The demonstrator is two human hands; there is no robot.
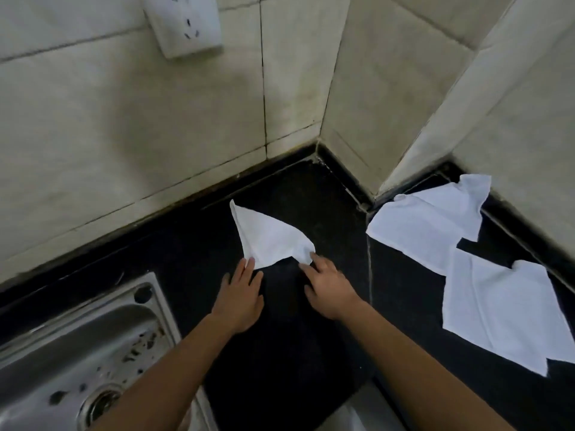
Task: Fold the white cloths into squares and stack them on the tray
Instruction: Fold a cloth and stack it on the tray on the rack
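A white cloth [269, 236] lies crumpled into a pointed, roughly triangular shape on the black counter [280, 337] near the wall corner. My left hand [239, 297] lies flat with straight fingers, its fingertips touching the cloth's near left corner. My right hand [326, 287] reaches to the cloth's near right corner, fingertips on or pinching its edge; which of the two I cannot tell. Two more white cloths lie spread on the counter to the right: one [429, 219] by the wall, one [501, 303] nearer, overlapping it. No tray is in view.
A steel sink [77, 343] with a drain and dark specks fills the lower left. Tiled walls close off the counter behind and to the right, with a jutting wall corner [373, 188] between the cloths. A wall socket [186, 23] hangs at the top.
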